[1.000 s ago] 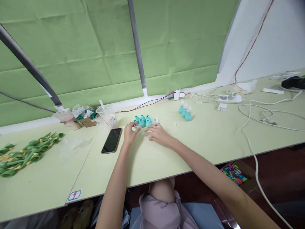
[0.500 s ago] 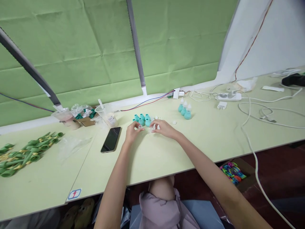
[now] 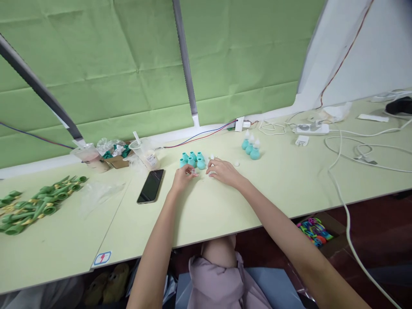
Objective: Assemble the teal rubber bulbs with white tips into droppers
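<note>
My left hand (image 3: pixel 183 178) is closed in a pinch around a small whitish, see-through piece (image 3: pixel 194 171), just in front of several open turquoise bulb-shaped bottles (image 3: pixel 192 160). My right hand (image 3: pixel 224 172) rests low over the table, thumb and fingertips curled together at a small white piece (image 3: pixel 211 173); its exact shape is partly hidden by the fingers. Another small white part (image 3: pixel 237 164) lies on the table beyond that hand. Farther right stand three turquoise bottles (image 3: pixel 255 153) topped with pointed white tips (image 3: pixel 257 142).
A black phone (image 3: pixel 150 186) lies left of my left arm. Behind it are two plastic drink cups (image 3: pixel 144 155) and a small carton (image 3: pixel 118 162). Green and yellow curved parts (image 3: pixel 41 201) cover the far left. White cables and a power strip (image 3: pixel 310 129) occupy the right.
My right hand's fingertips have come closer together over the small white pieces. The left hand still pinches its whitish piece, and the view has shifted slightly.
</note>
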`<state>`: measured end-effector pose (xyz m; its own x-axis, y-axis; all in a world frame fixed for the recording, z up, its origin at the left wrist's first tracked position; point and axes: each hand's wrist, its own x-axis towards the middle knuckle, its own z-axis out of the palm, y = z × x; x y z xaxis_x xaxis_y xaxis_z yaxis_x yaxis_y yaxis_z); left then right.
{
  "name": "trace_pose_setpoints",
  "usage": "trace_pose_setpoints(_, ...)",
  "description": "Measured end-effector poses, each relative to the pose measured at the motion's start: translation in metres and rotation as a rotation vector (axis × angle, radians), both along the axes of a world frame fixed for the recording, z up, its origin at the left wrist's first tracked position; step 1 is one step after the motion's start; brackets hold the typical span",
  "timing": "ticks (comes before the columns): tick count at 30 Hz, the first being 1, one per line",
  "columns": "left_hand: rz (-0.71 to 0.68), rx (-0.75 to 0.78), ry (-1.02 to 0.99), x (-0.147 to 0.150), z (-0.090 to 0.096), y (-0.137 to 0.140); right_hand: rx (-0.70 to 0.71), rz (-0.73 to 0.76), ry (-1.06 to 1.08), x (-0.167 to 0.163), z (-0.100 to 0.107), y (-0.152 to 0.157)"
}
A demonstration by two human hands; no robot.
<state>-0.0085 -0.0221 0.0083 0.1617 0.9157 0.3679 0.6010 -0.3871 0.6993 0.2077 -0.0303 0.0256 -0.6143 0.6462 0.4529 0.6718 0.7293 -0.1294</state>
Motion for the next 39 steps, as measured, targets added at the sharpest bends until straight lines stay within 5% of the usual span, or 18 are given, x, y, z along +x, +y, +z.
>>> trace_pose_setpoints(9, -0.060, -0.065, -0.020, -0.001, -0.003, 0.001, -0.002, 0.014, 0.122, 0.000, -0.001, 0.005)
trace_pose_setpoints(17, -0.066, -0.068, 0.069, -0.007, -0.005, 0.003, 0.062, -0.482, 0.335, 0.026, 0.013, 0.010)
trace_pose_setpoints(24, -0.124, 0.085, 0.221, 0.001, 0.000, -0.001, -0.201, -0.787, 0.142, 0.068, -0.002, 0.024)
trace_pose_setpoints(28, -0.156, 0.088, 0.288, 0.010, 0.000, -0.004, -0.377, -0.751, 0.095, 0.066, -0.012, 0.031)
trace_pose_setpoints(33, -0.110, 0.021, 0.152, 0.012, -0.001, -0.003, -0.303, -0.686, 0.335, 0.061, -0.011, 0.035)
trace_pose_setpoints(39, -0.191, -0.121, -0.215, 0.019, 0.013, -0.011, -0.500, -0.035, 1.142, 0.030, 0.011, 0.026)
